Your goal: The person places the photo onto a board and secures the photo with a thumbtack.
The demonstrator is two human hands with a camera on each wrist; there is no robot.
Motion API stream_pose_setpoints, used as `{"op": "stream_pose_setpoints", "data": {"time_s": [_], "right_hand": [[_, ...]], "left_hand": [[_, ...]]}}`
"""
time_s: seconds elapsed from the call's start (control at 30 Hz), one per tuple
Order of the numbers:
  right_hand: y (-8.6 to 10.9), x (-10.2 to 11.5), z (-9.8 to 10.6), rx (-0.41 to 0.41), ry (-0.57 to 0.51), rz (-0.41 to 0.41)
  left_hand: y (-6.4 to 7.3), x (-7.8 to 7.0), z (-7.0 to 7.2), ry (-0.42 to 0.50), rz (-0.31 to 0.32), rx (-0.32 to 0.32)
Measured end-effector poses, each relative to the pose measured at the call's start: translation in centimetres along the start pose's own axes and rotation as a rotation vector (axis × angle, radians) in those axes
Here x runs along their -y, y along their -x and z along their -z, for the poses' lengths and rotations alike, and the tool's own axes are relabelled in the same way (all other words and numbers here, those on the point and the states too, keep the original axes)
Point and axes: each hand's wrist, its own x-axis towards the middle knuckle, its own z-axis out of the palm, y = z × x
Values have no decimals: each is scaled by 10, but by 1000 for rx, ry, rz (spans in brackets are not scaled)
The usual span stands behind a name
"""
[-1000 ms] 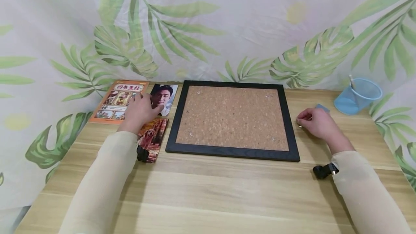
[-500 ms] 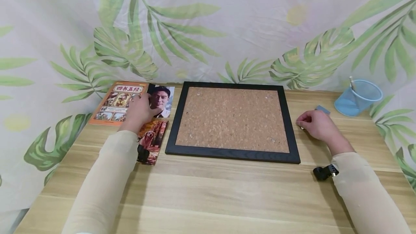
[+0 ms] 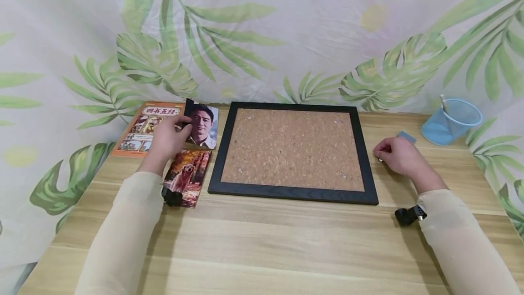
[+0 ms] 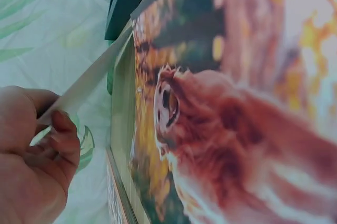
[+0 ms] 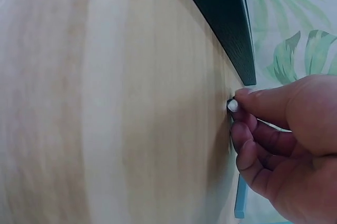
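My left hand (image 3: 169,138) pinches the left edge of a portrait photo (image 3: 204,124) between thumb and fingers. That edge is raised off the table; in the left wrist view the photo (image 4: 92,74) appears nearly edge-on. Just below it lies a photo of a dog (image 3: 189,174) in autumn woods. Beyond the black frame's right side, my right hand (image 3: 399,155) stays low over the table. Its thumb and fingers pinch a small white piece (image 5: 233,105), whose kind I cannot tell. The cork board (image 3: 292,149) in its black frame lies flat between both hands.
An orange comic-style book (image 3: 135,142) lies left of the photos, partly behind my left hand. A small blue flat item (image 3: 407,137) lies just behind my right hand. At the back right stands a blue mesh cup (image 3: 446,124) with a pencil-like stick. A leaf-patterned cloth (image 3: 262,35) hangs behind the table.
My left hand has taken hold of the portrait photo's left edge and lifted it, after drawing the photo slightly left. My right hand has stayed nearly still.
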Motion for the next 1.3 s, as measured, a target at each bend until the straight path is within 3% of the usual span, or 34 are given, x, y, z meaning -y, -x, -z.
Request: {"op": "stream_pose_setpoints", "data": {"time_s": [0.2,0.47,0.6,0.7,0.93,1.3], "right_hand": [[0,1,0,-7,-4,-13],[5,2,1,-94,-27,6],[6,1,0,-143,-32,19],[6,4,0,-163,-44,25],[8,14,0,-191,-44,73],[9,34,0,-193,-70,116]], "left_hand": [[10,4,2,78,-62,-44],[29,-8,1,270,-58,112],[33,-14,-8,314,-68,124],[35,-18,-14,321,-95,119],[41,-34,-25,343,-145,180],[43,-63,-54,256,-205,231]]}}
